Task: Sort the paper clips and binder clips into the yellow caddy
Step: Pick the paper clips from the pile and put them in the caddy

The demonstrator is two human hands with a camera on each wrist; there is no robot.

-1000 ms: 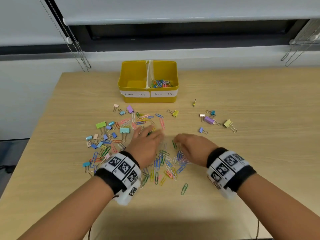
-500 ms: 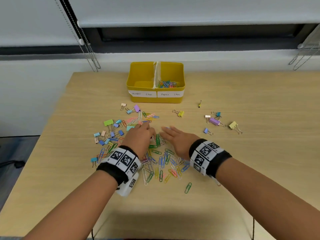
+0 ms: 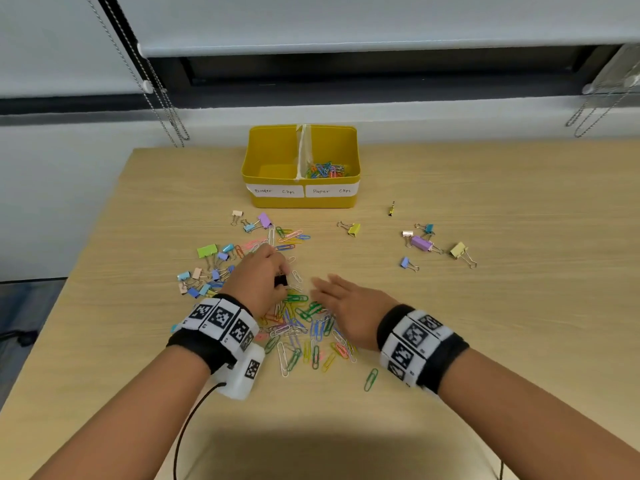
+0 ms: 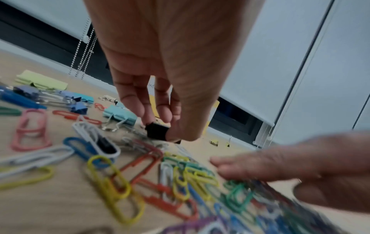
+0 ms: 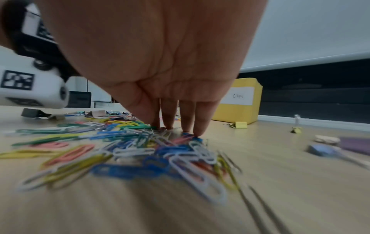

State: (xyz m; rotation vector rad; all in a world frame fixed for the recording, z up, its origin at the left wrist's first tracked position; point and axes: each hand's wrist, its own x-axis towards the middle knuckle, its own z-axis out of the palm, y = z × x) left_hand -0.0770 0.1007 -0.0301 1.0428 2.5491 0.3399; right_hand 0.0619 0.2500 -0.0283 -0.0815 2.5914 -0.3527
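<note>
Paper clips litter the table; left hand pinches a black binder clip, right hand lies flat, yellow caddy beyond.

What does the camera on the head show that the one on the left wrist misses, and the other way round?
Only the head view shows the inside of the yellow caddy: paper clips lie in the right compartment, while the left one looks empty. Only the left wrist view shows the left hand from below, its fingers pinching a black binder clip. Both show the right hand open over the loose paper clips on the table.
</note>
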